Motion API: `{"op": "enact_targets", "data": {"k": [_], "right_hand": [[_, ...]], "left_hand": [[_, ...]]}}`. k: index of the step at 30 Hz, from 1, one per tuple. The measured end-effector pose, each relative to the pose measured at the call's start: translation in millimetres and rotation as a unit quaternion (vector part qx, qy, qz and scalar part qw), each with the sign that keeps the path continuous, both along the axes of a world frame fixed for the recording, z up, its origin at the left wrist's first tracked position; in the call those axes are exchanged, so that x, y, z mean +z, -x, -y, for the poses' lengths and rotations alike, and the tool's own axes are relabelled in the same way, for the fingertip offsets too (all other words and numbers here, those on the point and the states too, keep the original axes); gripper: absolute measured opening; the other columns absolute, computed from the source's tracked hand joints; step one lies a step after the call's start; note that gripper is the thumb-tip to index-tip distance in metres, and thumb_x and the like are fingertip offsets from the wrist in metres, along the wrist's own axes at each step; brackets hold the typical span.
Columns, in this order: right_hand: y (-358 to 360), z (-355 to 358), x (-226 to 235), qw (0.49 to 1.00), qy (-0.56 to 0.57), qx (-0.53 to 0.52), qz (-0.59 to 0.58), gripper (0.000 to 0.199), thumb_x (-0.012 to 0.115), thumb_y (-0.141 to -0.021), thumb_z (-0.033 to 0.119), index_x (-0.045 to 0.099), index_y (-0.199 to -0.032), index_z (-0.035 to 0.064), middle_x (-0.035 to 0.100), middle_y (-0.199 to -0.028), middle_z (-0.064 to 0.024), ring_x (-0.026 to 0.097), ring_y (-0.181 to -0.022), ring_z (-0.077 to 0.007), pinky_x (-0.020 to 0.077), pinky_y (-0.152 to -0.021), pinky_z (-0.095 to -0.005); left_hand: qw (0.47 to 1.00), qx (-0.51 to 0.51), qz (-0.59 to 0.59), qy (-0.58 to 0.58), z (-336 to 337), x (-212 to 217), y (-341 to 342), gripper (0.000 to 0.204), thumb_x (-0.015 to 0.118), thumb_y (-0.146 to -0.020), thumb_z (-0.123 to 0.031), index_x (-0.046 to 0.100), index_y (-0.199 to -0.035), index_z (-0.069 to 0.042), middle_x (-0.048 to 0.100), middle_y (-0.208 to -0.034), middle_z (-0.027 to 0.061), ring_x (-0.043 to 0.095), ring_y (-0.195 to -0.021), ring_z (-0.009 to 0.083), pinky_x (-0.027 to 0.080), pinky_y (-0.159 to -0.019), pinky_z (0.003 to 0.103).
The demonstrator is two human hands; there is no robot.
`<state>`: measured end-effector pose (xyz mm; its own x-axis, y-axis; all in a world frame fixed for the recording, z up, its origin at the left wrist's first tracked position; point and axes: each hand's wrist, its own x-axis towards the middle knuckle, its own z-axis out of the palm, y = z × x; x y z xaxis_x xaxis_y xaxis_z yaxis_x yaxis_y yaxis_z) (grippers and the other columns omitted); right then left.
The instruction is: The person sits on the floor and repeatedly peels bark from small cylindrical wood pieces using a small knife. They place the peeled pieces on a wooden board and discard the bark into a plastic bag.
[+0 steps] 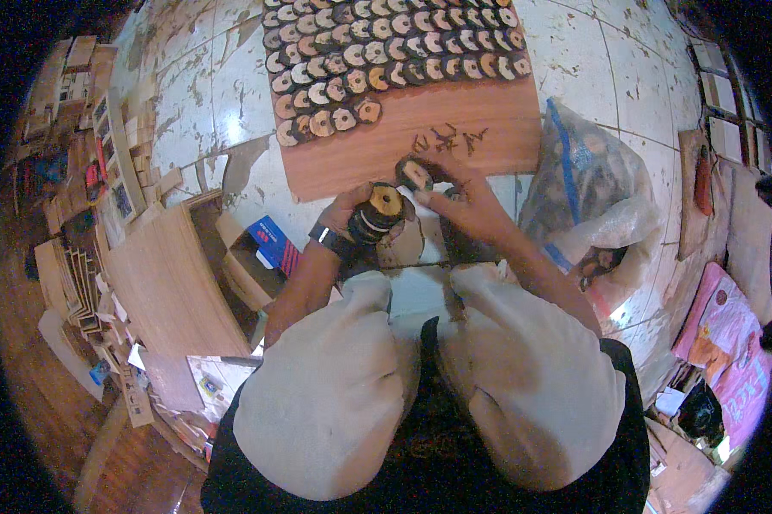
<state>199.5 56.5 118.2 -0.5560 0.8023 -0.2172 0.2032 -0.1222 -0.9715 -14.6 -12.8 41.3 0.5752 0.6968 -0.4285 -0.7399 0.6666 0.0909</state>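
My left hand [341, 216], with a dark band at its wrist, is closed round a short stack of round wood slices [387, 202]. The top slice is pale with a small hole in its middle; the sides are dark. Just right of the stack, my right hand [461, 199] pinches a single wood slice [414, 174], which is tilted and has a dark rim. Ahead of both hands lies a reddish-brown board [317, 167]. Rows of overlapping wood slices [377, 79] cover its far part. Several dark twig-like bits [446, 139] lie on its near right part.
A clear plastic bag [587, 176] with a blue stripe and round dark things inside stands at the right. To the left are a wooden box [167, 283], a cardboard box [236, 253] and a blue carton [273, 244]. A pink sack [729, 343] lies far right on the tiled floor.
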Motion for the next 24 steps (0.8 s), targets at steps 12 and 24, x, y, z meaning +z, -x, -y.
{"op": "enact_targets", "data": {"k": [12,24], "right_hand": [[11,8,0,0.99,-0.072,0.117,0.041,0.061,0.074,-0.076,0.03,0.048,-0.126,0.0053,0.056,-0.117,-0.015,0.054,-0.11,-0.0301,0.0417,-0.096,-0.0385],[-4,-1,-11,0.967,0.249,-0.047,-0.016,0.059,0.065,-0.082,0.021,0.04,-0.134,0.0054,0.055,-0.118,-0.0098,0.054,-0.106,-0.0229,0.0438,-0.092,-0.0346]], "left_hand": [[0.995,0.02,-0.083,0.059,-1,1,-6,0.061,0.065,-0.082,-0.037,0.046,-0.126,0.002,0.058,-0.119,0.0177,0.06,-0.103,0.0323,0.055,-0.082,0.044],[0.994,-0.07,-0.009,-0.086,-5,9,-5,0.091,0.061,-0.078,-0.059,0.028,-0.143,-0.003,0.057,-0.115,0.029,0.067,-0.075,0.0259,0.055,-0.062,0.032]]}}
